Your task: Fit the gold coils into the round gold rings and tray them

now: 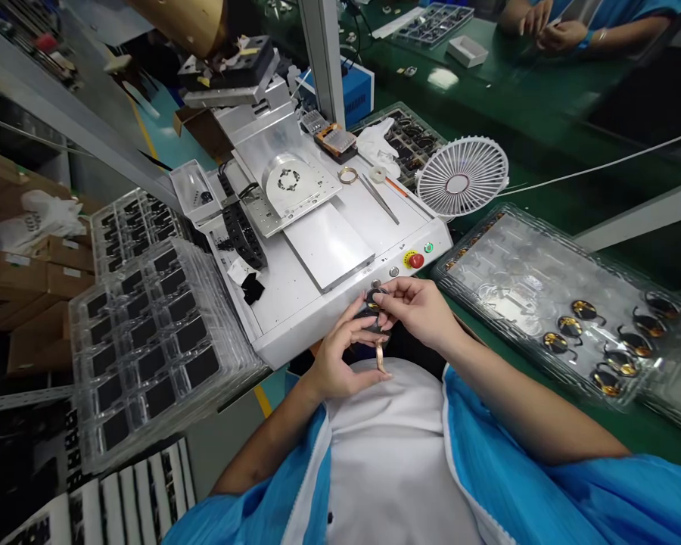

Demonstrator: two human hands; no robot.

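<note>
In front of my chest, both hands meet at a small black round part (pixel 376 297) with some gold on it. My right hand (pixel 423 310) pinches it between thumb and fingers from the right. My left hand (pixel 343 352) curls under and around its left side, partly hiding it. A copper-coloured ring or band (pixel 380 356) stands between the left thumb and fingers. Just beyond my hands is the front edge of a white machine (pixel 284 333), with a red emergency button (pixel 416 260) and a green-lit button (pixel 428 247).
A clear plastic tray (pixel 511 250) on the right holds several round black-and-gold parts (pixel 584 309). Stacked trays (pixel 175 333) of black squares stand left. Tweezers (pixel 381 200), a tape roll (pixel 348 175) and a white fan (pixel 462 175) lie ahead. Another person's hands (pixel 561 34) work across the table.
</note>
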